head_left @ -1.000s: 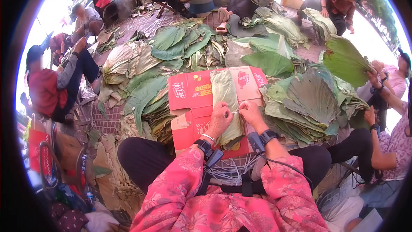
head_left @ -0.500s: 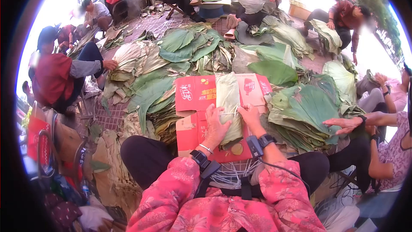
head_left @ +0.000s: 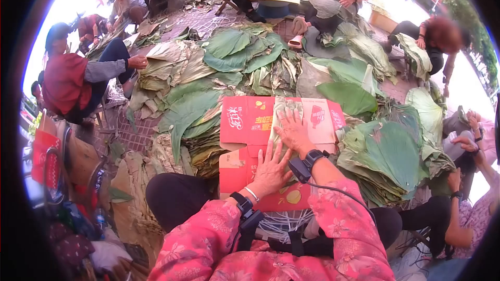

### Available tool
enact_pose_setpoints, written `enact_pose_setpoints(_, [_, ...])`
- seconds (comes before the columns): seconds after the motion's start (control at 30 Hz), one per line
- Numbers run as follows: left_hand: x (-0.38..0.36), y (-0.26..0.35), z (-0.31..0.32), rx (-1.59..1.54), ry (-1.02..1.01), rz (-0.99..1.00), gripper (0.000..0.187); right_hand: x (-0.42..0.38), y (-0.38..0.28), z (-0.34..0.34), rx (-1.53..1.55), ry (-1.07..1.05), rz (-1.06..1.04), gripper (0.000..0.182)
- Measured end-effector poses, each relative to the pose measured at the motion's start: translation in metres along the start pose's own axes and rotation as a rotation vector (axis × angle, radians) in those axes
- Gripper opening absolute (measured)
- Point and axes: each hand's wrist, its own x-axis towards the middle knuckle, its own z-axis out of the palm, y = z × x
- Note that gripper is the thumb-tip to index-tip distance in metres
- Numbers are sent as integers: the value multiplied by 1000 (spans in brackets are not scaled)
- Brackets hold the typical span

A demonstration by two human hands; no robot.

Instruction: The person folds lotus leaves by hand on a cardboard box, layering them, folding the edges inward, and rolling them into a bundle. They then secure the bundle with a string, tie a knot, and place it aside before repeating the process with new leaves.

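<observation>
On my lap lies a flattened red carton [head_left: 239,119] with white print. A folded pale green leaf bundle [head_left: 285,105] lies lengthwise on it, mostly covered by my hands. My left hand [head_left: 270,171] presses flat on the lower part of the bundle, fingers spread. Farther up, my right hand [head_left: 294,132] rests flat on the bundle with its fingers extended. White strings [head_left: 284,224] hang below the carton's near edge.
Stacked green leaves [head_left: 383,151] stand close at the right, and more leaves [head_left: 192,109] spread left and ahead. A seated person [head_left: 67,83] is at the left, others sit around the far side and right. Bags [head_left: 47,156] stand at the lower left.
Both hands have gone from pinching at the bundle's middle to lying flat on it, the right one farther up. The view has shifted slightly, and a neighbour's hand at the right has drawn back.
</observation>
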Motion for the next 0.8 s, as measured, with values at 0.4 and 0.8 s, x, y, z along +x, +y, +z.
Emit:
enact_pose_setpoints(0.4, [-4, 8, -5, 107, -3, -14, 65, 18, -4, -32, -43, -293, 44, 61])
enact_pose_setpoints(0.8, [-25, 15, 16, 37, 23, 73, 66, 16, -7, 7, -82, -65, -30, 66])
